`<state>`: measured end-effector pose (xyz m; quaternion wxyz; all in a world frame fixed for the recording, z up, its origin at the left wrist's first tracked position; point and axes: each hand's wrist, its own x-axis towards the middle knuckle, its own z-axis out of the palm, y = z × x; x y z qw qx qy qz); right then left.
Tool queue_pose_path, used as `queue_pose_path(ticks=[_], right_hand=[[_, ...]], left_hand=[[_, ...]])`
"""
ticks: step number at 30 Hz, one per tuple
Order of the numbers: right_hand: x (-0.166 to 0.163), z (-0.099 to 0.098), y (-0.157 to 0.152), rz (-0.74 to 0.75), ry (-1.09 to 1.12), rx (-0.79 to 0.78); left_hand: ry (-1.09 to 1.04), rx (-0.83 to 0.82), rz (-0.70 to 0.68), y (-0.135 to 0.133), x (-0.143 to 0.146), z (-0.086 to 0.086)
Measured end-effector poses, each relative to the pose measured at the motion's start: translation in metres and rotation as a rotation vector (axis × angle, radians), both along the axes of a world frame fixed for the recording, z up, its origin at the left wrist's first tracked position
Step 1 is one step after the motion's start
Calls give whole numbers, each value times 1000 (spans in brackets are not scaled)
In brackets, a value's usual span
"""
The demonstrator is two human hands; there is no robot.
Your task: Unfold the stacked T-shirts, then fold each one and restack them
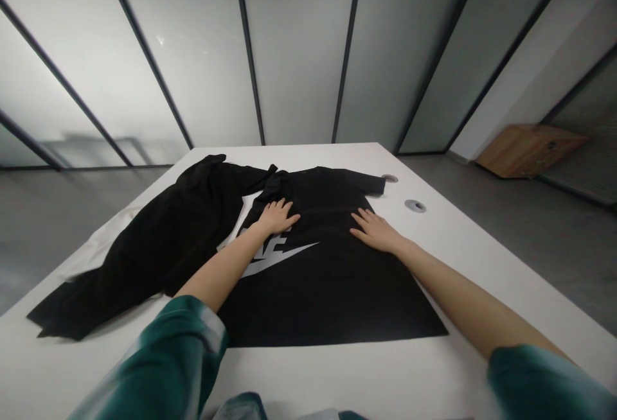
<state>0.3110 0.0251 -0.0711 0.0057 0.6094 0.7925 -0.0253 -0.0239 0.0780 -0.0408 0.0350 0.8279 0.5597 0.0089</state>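
A black T-shirt (332, 298) lies spread on the white table, its hem toward me and its collar at the far side. A pale swoosh and block letters are printed on its left part, and my left forearm covers some of the print. My left hand (276, 217) rests on the shirt just above the letters, fingers spread. On the shirt's right side lies my right hand (376, 230), flat with its fingers apart. The right sleeve is stretched out, while the left one looks bunched near a dark garment (164, 234).
The dark garment lies crumpled on the table's left side, with white cloth (103, 243) partly under it. Two round grey discs (415, 205) are on the white table (486, 272) at the right. Beyond stand frosted panels (299, 54) and a wooden cabinet (525, 150).
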Motion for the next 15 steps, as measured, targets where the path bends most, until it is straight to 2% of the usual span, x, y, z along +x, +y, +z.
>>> queue_pose_path(ticks=[2, 4, 9, 11, 15], right_hand=[[7, 1, -9, -4, -19, -4], [14, 5, -18, -2, -23, 0], [32, 21, -21, 24, 116, 45], [42, 28, -7, -89, 215, 115], [66, 35, 36, -569, 322, 248]], left_hand=[[16, -22, 58, -1, 1, -7], [19, -45, 59, -2, -1, -9], [30, -85, 33, -4, -6, 3], [36, -64, 32, -2, -2, 8], [-14, 62, 96, -1, 10, 3]])
